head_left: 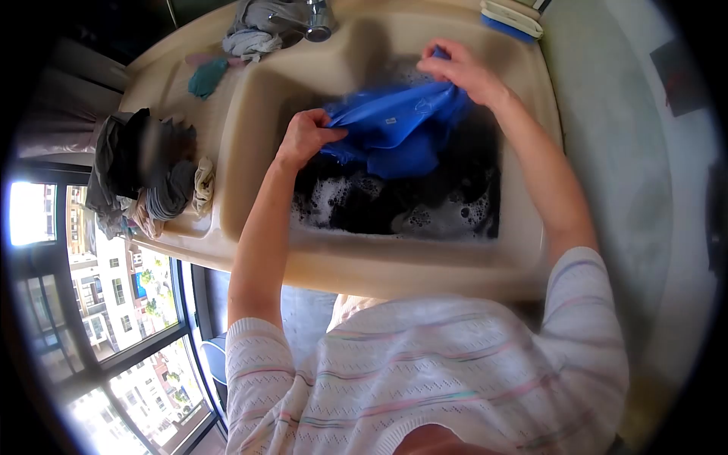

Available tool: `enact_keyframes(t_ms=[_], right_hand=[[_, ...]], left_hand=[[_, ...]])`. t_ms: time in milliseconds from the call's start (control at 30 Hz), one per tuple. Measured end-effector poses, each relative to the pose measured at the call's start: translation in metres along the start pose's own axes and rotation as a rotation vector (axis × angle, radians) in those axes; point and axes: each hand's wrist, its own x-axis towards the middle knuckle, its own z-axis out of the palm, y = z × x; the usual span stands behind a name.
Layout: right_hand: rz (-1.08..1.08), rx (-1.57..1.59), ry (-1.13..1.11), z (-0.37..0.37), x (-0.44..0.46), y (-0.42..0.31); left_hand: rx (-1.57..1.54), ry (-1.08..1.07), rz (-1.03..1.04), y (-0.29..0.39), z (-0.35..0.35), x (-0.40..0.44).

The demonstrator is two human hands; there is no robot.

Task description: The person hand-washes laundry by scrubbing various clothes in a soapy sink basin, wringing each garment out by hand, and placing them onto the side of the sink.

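Note:
A wet blue garment (398,125) is stretched between my two hands over the basin, its lower part hanging down to the dark water. My left hand (309,136) pinches its left end, thumb against fingers. At the upper right, my right hand (459,72) is closed on the other end, and a bit of blue cloth pokes out above the fingers. A small pale tag and a light print show on the fabric. Beneath it, the dark soapy water (447,201) carries patches of white foam. The garment's exact kind cannot be made out.
The beige sink (250,152) has a metal faucet (318,26) at the back, with grey cloth (258,30) beside it. Dark and striped laundry (167,189) is heaped on the left ledge near a green cloth (206,78). A brush (512,19) lies at the back right corner.

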Motion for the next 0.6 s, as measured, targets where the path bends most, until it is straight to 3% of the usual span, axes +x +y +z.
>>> enact_keyframes(t_ms=[100,167,200,333,433,500,567,600], right_hand=[[-0.198,-0.601,-0.241,0.015,-0.016,0.011],[0.003,-0.799,-0.577,0.028,-0.021,0.017],[0.108,-0.896,-0.547,0.038,-0.025,0.017],[0.043,-0.703,-0.355,0.024,-0.020,0.031],[-0.101,-0.763,-0.148,0.004,-0.011,0.032],[-0.131,-0.487,-0.001,-0.013,0.003,0.001],[-0.197,-0.539,0.154,-0.029,0.009,-0.072],[-0.283,-0.475,0.239,-0.032,0.012,-0.115]], left_hand=[[0.200,0.038,0.058,-0.001,0.005,0.000],[0.454,-0.050,0.027,-0.013,0.015,-0.003],[0.560,-0.134,0.054,-0.021,0.020,-0.007],[0.654,-0.382,0.064,-0.035,0.011,-0.007],[0.181,-0.129,0.142,-0.056,-0.008,0.018],[0.243,-0.025,0.209,0.025,-0.046,-0.001],[0.431,0.213,0.377,0.101,-0.077,-0.020],[0.321,0.215,0.422,0.122,-0.105,-0.007]])
